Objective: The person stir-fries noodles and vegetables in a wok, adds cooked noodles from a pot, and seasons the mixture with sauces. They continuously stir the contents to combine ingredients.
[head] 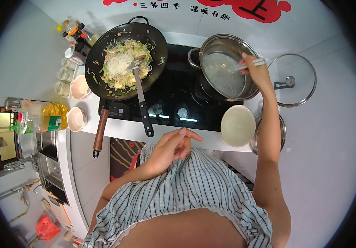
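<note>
My right hand (pixel 254 71) grips a pair of chopsticks (pixel 252 64), whose tips reach over cloudy liquid with pale noodles (pixel 223 74) in a steel pot (pixel 207 82). In front of my body, above the counter's near edge, my left hand (pixel 175 145) is empty with its fingers loosely apart. A black wok (pixel 159 46) stands to the left on the cooktop, holding noodles mixed with greens (pixel 128 77) and a paler noodle clump (pixel 119 63). A metal spatula (pixel 140 90) rests in it, its black handle over the wok's near rim. A pale green bowl (pixel 238 125) sits near the pot.
The black cooktop (pixel 178 90) lies between wok and pot. A glass lid (pixel 294 80) is right of the pot, and a steel vessel (pixel 282 133) is partly behind my forearm. The wok's wooden handle (pixel 101 128) overhangs the counter. Bowls (pixel 77 119), an oil bottle (pixel 49 117) and seasoning bottles (pixel 72 28) stand left.
</note>
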